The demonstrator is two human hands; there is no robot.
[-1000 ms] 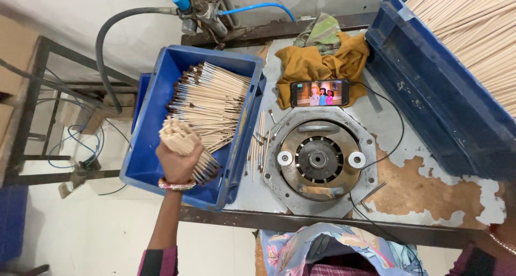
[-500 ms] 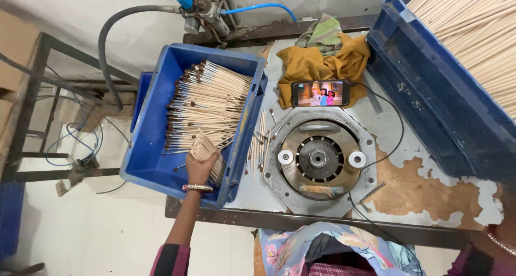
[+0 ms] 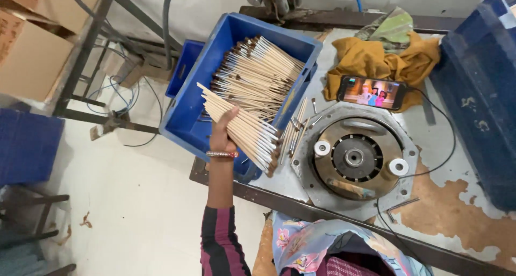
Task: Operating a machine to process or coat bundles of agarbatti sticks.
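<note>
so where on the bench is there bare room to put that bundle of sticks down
The left hand holds the bundle. Bare metal shows on the bench between the round machine and the dark blue bin, crossed by a thin cable. Crowded: the blue crate, the loose sticks beside the machine, and the phone on the yellow cloth.

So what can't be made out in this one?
Head view:
- Right hand: out of frame.
- Left hand: fingers hidden behind the stick bundle.
- Crate floor: covered by sticks.
- Right blue bin: cut off by the edge.
- Stick tips: too small to tell.
</note>
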